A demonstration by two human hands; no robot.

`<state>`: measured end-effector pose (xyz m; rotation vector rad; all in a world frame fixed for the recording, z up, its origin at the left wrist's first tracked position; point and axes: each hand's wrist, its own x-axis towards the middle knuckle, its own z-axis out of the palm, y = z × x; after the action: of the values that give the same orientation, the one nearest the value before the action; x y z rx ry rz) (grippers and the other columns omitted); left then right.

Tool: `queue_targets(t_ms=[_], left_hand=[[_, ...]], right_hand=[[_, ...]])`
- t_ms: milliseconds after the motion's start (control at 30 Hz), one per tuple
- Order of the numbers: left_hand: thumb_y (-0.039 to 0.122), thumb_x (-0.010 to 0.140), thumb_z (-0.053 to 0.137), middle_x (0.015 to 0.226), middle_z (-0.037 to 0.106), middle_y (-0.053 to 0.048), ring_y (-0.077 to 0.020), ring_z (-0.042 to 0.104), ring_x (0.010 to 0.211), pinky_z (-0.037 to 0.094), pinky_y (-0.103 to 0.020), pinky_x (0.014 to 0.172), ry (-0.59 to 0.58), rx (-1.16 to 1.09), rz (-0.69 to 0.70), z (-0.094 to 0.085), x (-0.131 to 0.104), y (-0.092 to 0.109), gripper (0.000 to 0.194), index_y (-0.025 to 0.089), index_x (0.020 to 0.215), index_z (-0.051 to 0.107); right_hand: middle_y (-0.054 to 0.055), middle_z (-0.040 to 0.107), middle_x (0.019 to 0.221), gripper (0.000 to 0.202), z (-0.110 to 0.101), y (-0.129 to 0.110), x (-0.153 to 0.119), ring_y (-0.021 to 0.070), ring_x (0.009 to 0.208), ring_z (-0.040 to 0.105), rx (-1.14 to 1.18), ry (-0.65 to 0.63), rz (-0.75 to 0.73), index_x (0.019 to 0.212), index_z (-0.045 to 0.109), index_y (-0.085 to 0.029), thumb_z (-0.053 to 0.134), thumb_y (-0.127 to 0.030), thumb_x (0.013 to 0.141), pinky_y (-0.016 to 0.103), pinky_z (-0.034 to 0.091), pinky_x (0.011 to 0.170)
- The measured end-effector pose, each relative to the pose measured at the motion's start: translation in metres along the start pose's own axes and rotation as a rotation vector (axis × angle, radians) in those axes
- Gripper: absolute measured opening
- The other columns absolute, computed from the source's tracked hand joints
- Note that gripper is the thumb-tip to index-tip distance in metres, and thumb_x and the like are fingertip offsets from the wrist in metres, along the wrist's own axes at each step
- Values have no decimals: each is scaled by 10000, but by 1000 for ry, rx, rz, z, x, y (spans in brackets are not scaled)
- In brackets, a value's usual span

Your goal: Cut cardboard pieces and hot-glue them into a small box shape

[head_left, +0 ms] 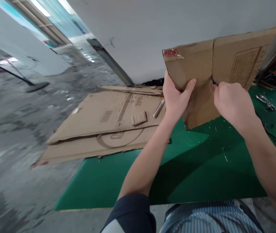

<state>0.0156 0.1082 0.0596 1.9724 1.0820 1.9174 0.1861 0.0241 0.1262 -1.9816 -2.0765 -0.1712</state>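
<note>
A brown cardboard sheet stands raised above the green table, with red tape at its upper left corner and printing at its right. From its top edge a slit runs down to the middle. My left hand grips the left side, thumb on the near face and fingers hidden behind. At the lower end of the slit, my right hand is closed around something small and dark, mostly hidden in the fist; its tip touches the cardboard.
Flattened cardboard lies on the green table at the left, bearing a small cardboard piece and a silvery tube-like object. Metal pliers-like tool and dark cables lie at the right. A pale wall rises behind.
</note>
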Motion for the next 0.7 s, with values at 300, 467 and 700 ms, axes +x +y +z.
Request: queue_targets(t_ms=[300,467,700], left_hand=[[650,811,645,1214,626,-74,-269,559,1267,417,-473,1138,3,11,-19,1,-1,1,587,271,1228,485],[650,800,656,1214,633,-78,-269,571,1248,428,-470,1128,10,6,-33,1,0,4,599,280,1240,488],[641,816,643,1247,617,-73,-267,549,1286,407,-466,1148,7,22,-28,1,-1,3,605,297,1283,469]], right_hand=[[149,649,780,460,-2,1,-1,225,695,623,-26,0,-27,968,658,-106,262,-334,1024,310,395,586],[156,654,813,427,-4,2,-4,246,735,641,-9,-58,-14,972,650,-111,284,-325,1024,324,410,623],[167,669,803,528,2,4,1,252,739,638,18,-19,-13,961,681,-114,244,-405,1023,337,426,635]])
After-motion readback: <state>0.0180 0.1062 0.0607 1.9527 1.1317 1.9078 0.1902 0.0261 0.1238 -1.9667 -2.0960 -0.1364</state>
